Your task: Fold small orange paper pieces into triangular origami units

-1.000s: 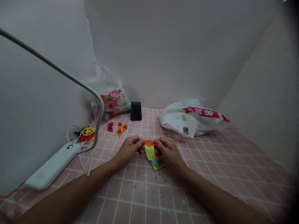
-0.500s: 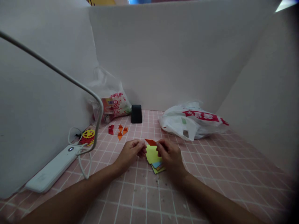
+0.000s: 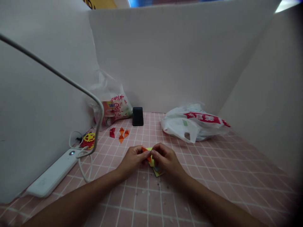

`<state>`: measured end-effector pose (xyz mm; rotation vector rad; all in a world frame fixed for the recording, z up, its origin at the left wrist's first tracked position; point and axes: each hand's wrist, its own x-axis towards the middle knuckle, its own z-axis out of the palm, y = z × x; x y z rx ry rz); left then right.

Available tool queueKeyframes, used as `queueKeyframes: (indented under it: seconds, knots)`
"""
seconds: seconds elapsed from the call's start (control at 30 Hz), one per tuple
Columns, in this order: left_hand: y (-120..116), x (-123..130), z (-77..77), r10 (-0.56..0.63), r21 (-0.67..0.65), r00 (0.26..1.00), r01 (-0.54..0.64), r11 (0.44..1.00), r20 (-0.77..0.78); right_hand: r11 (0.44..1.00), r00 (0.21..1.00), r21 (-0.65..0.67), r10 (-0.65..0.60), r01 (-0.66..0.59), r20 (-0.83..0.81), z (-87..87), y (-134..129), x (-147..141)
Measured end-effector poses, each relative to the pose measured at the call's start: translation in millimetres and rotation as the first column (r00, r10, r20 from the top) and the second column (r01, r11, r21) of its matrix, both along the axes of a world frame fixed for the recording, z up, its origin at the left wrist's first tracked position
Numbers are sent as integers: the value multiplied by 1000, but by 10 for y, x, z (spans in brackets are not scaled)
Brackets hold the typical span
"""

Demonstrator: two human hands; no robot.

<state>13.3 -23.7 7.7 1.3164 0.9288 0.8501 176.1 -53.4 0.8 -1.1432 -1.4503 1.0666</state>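
Note:
Between my two hands is a small folded piece of orange paper (image 3: pixel 145 151). My left hand (image 3: pixel 134 158) pinches it between thumb and fingers. My right hand (image 3: pixel 167 159) is closed in a pinch at its right side, fingertips meeting those of the left. Just under the hands lies a stack of coloured paper sheets (image 3: pixel 158 172), yellow on top, mostly hidden by the fingers. Farther off to the left, several small orange folded papers (image 3: pixel 121 138) rest on the table beside a dark red one (image 3: pixel 112 132).
A black phone (image 3: pixel 137 116) lies near the back wall. Plastic bags stand at the back left (image 3: pixel 113 107) and back right (image 3: pixel 194 123). At left are a white power strip (image 3: pixel 54 173), yellow and red cut-outs (image 3: pixel 89 138) and a grey bent stand (image 3: pixel 101 116) crossing the view.
The orange paper has shifted left and tilted, and its shape between the fingers differs. My right hand has moved left, bringing the hands together over the stack.

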Motion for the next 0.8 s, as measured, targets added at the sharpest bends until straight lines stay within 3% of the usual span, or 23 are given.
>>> queueKeyframes:
  seconds: [0.07,0.2,0.33,0.43,0.6,0.8]
  knots:
    - [-5,-8,7,1,50,999,1,999,-35,991,993,-110,64,-75,-98,-34,2,-34]
    - [-8,-18,19,65,178,994,-49,983,-85,977,988,-196,64,-91,-141,-98,-25,-107]
    - [-6,4,8,93,112,995,-89,990,-31,956,967,-277,24,-96,-253,-103,-38,-146]
    - [0,20,-1,104,88,994,-103,991,-12,959,956,-271,-2,-81,-293,-82,-46,-160]
    - [-8,44,10,115,196,991,-100,975,-66,961,951,-253,27,-110,-309,-51,-55,-162]
    - [-12,68,94,35,325,987,19,946,-160,982,970,-189,-32,-14,-239,-3,33,-91]
